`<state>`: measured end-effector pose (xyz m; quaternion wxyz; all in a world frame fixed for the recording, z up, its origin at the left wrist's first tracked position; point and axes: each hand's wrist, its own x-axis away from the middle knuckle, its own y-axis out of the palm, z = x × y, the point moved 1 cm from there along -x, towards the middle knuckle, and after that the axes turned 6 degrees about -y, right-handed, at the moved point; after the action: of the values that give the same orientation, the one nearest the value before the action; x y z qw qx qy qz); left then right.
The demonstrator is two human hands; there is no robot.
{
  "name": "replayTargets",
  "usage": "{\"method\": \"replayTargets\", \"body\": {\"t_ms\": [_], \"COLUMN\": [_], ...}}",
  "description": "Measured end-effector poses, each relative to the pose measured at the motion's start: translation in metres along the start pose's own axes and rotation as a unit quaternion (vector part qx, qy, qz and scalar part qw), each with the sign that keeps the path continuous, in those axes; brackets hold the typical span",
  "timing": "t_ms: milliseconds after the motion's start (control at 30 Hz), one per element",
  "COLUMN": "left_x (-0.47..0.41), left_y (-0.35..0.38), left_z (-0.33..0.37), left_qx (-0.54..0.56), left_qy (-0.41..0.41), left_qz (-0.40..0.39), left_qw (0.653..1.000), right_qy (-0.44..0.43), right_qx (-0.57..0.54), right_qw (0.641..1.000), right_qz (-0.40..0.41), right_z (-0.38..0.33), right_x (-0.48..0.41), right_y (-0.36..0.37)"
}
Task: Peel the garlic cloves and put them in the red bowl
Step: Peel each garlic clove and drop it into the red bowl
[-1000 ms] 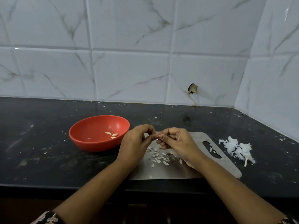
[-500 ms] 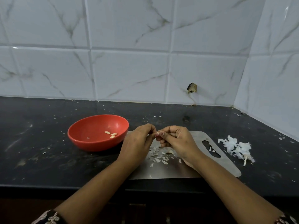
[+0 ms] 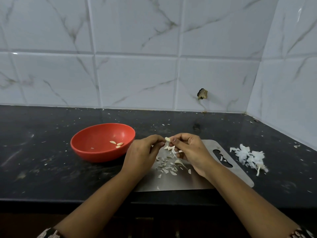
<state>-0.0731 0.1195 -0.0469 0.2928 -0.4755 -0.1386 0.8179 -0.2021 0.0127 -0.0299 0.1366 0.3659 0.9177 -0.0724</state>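
The black countertop (image 3: pixel 42 169) carries one steel cutting board (image 3: pixel 236 176), lying under both hands. One red bowl (image 3: pixel 96 153) stands just left of the left hand (image 3: pixel 142 155), and three peeled cloves (image 3: pixel 116 143) lie inside it. One pile of garlic skins (image 3: pixel 248 156) lies to the right of the right hand (image 3: pixel 190 150), well apart. Both hands pinch one garlic clove (image 3: pixel 167 139) between their curled fingertips, above the board. Below the fingers lie some more cloves (image 3: pixel 169 148), partly hidden so I cannot count them, and many small skin flakes (image 3: pixel 164 166).

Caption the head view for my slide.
Left hand and right hand pinch a garlic clove over the steel board; peeled cloves in red bowl.
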Motion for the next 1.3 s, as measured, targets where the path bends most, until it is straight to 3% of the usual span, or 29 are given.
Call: {"method": "replayTargets", "body": {"t_ms": [133, 300, 700, 1067, 1233, 1300], "left_x": [-0.0003, -0.0023, -0.0005, -0.0008, 0.0007, 0.0005], "left_y": [-0.0034, -0.0056, -0.0055, -0.0016, 0.0, 0.0005], "left_z": [0.0012, 0.0049, 0.0006, 0.0031, 0.0042, 0.003], "left_qx": [0.062, 0.114, 0.075, 0.016, 0.0, 0.003], "left_qy": [-0.037, -0.058, -0.049, -0.025, -0.001, -0.001], "left_qz": [0.028, 0.004, -0.058, -0.05, -0.064, -0.069], "left_qw": [0.997, 0.992, 0.994, 0.998, 0.998, 0.998], "right_qy": [0.003, -0.002, -0.013, -0.015, -0.011, -0.007], "right_qx": [-0.025, -0.024, 0.029, 0.004, -0.014, -0.008], "right_qw": [0.999, 0.998, 0.996, 0.999, 0.999, 1.0], "right_qz": [-0.034, -0.057, -0.084, -0.036, 0.034, 0.01], "right_z": [-0.0008, -0.0011, 0.0024, 0.0019, 0.0025, 0.0028], "right_x": [0.0011, 0.0012, 0.001, -0.0001, -0.0054, -0.0042], "right_y": [0.0022, 0.0023, -0.002, 0.0041, -0.0033, -0.0021]}}
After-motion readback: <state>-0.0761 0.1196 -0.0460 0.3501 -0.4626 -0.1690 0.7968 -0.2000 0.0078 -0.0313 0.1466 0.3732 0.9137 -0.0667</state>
